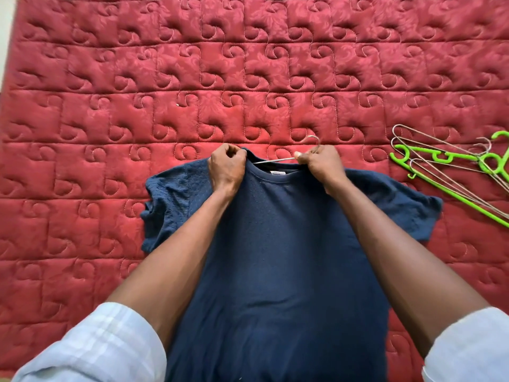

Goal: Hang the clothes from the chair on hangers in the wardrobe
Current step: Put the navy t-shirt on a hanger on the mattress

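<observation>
While I watch from the head camera, a navy T-shirt (275, 244) lies spread flat on a red quilted mattress (248, 78), its collar pointing away from me and its hem running out of view at the bottom edge. On the left, its short sleeve (168, 205) is bunched and folded in on itself. Just right of that, my left hand (226, 168) has its grip closed on the collar, fingers curled round the fabric at the left side of the neck opening. A thin metal hanger (278, 160) shows across the neck opening, one wire arm running between the two hands and its hook (314, 142) rising above the knuckles of my right hand (321, 166). That hand's grip is closed too, pinching the hanger at the neck together with the right side of the collar. Both forearms stretch over the shirt, with pale rolled sleeves (96, 346) at the bottom corners. Far right, well apart from the shirt, a loose pile of spare hangers (451, 164) lies on the mattress: several wire ones tangled with bright green plastic ones.
</observation>
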